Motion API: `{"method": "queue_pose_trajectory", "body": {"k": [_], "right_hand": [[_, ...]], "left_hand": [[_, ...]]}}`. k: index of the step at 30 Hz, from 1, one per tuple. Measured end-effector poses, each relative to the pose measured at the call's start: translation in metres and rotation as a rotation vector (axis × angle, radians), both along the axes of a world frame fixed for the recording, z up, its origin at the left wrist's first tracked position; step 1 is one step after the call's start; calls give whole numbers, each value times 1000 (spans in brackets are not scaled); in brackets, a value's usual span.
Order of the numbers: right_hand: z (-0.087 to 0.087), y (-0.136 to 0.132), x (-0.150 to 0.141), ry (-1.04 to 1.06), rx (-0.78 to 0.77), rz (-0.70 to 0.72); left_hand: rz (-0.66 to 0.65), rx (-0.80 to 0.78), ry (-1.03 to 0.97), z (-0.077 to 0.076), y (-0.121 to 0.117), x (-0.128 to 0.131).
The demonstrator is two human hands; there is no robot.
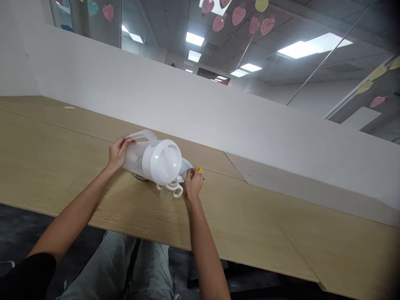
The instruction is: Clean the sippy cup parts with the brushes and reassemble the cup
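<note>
A clear plastic pitcher with a white lid [155,160] is tilted toward me over the wooden table [62,166]. My left hand [118,152] is closed around its handle. A small clear glass cup with a handle [170,192] stands under the pitcher's lid end. My right hand [193,182] is closed beside the cup, fingers pinched at a clear plastic piece near the spout. A small yellow bit [200,170] lies just past that hand.
A low white partition wall [218,116] runs along the table's far edge. A pale round chip [69,108] lies at the far left of the table. The table's front edge is close to my knees [125,266].
</note>
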State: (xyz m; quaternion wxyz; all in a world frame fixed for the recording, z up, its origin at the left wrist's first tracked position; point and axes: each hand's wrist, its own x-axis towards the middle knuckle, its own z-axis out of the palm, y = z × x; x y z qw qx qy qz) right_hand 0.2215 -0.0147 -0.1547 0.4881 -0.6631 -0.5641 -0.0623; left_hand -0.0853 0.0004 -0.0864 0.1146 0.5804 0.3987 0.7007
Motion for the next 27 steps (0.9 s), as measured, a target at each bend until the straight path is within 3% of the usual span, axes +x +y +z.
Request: {"method": "queue_pose_trajectory", "body": {"k": [19, 27], "right_hand": [[1, -1, 0, 3, -3, 9], [1, -2, 0, -5, -16, -8]], "left_hand": [[28, -4, 20, -2, 1, -2], [181, -29, -356, -23, 36, -20]]}}
